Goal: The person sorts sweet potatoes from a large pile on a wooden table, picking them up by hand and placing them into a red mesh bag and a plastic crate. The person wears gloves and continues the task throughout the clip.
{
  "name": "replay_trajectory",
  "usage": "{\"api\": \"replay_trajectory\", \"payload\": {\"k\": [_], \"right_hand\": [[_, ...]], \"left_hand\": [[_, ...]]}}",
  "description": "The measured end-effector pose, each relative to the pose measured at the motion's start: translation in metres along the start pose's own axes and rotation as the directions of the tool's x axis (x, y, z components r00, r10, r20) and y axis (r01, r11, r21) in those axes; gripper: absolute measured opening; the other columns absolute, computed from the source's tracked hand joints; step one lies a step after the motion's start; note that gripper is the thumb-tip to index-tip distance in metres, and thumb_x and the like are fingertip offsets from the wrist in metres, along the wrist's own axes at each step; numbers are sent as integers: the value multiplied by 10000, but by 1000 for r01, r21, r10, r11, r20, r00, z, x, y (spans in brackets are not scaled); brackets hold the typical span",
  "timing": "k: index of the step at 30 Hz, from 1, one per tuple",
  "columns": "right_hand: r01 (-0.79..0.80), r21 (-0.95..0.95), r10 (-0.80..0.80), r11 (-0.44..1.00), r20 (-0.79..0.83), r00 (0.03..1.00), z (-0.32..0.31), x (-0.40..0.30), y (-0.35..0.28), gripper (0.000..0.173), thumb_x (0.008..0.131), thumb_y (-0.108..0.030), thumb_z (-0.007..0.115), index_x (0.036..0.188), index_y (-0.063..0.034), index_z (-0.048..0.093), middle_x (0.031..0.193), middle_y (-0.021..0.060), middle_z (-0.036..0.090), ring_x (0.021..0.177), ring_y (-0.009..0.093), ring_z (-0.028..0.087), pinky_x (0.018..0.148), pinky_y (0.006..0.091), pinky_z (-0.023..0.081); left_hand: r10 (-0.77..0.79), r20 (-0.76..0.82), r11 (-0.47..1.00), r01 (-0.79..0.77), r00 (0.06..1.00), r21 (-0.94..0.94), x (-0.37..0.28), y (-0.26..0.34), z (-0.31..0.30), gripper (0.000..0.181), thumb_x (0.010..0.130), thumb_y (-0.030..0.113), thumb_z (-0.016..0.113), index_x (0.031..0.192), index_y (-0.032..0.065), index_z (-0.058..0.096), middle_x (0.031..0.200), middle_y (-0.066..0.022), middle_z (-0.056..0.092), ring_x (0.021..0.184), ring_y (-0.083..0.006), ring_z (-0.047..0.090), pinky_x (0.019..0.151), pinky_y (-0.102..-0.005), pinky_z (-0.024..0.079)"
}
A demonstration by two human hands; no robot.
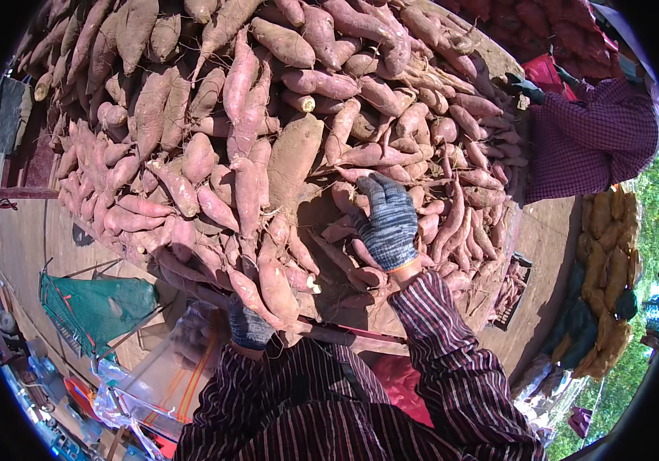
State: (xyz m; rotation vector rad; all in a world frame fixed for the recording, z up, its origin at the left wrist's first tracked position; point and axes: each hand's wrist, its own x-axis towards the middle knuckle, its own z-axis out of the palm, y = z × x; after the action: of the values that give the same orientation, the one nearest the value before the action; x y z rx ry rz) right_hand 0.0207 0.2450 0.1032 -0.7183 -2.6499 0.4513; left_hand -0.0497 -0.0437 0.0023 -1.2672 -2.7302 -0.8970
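Observation:
A large heap of sweet potatoes [341,132] with soil and fine roots on them covers the surface before me. My right hand [388,222], in a grey-blue knitted glove, reaches over the heap with its fingertips at a slender sweet potato [358,173]; whether it grips one cannot be told. At the near edge is my left hand [249,325], gloved alike, beside and partly beneath a long sweet potato [252,297]; its fingers are mostly hidden. Between my hands lie a pale, broad sweet potato [276,288] and a bare, soil-covered patch.
Across the heap at right, a gloved person in a checked shirt [589,138] handles a red bag [547,75]. A green net bag [99,308] hangs on a frame at left, near a clear plastic bag [185,369]. Filled net sacks [609,248] and a black crate [514,291] stand at right.

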Motion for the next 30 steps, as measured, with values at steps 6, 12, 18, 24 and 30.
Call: {"api": "replay_trajectory", "payload": {"k": [6, 12, 18, 24, 30], "right_hand": [[378, -511, -77, 772, 515, 854, 6, 81, 40, 295, 830, -217, 501, 1097, -121, 584, 1062, 83, 567, 1043, 255, 502, 899, 436, 360], [-78, -266, 224, 961, 580, 783, -35, 85, 37, 533, 696, -351, 691, 1126, -66, 556, 1060, 138, 595, 1015, 318, 548, 855, 411, 441], [-697, 556, 187, 453, 705, 684, -43, 3, -10, 503, 722, -200, 721, 1135, 4, 520, 1001, 68, 583, 954, 147, 525, 868, 287, 426], [-553, 514, 242, 656, 551, 799, -20, -23, -118, 447, 738, -284, 744, 1057, -26, 567, 881, 64, 583, 798, 143, 564, 731, 276, 475], [-460, 555, 313, 693, 343, 886, -1, -35, -99, 335, 798, -244, 690, 1037, -42, 572, 880, 73, 576, 791, 167, 553, 714, 286, 467]], "left_hand": [[42, 134, 990, -24, 990, -135, 38, 35, -20, 522, 799, 241, 559, 1173, -83, 392, 1053, -268, 493, 819, -395, 536, 730, -459, 449], [192, 224, 970, -150, 956, -193, 57, 48, -48, 435, 804, 235, 583, 1100, -59, 461, 965, -226, 559, 733, -350, 575, 664, -427, 479], [-255, 659, 524, 674, 707, -521, 37, 19, -12, 557, 854, 363, 561, 1297, 84, 370, 1139, -107, 527, 1013, -240, 535, 844, -358, 446], [60, 744, -232, 734, 665, -638, 1, -16, 55, 472, 949, 340, 380, 1336, 81, 308, 1302, -87, 401, 1164, -206, 428, 993, -339, 356], [-180, 803, -289, 749, 569, -596, -19, -22, 36, 461, 929, 336, 403, 1300, 67, 353, 1264, -101, 442, 1137, -226, 456, 970, -347, 373]]}}
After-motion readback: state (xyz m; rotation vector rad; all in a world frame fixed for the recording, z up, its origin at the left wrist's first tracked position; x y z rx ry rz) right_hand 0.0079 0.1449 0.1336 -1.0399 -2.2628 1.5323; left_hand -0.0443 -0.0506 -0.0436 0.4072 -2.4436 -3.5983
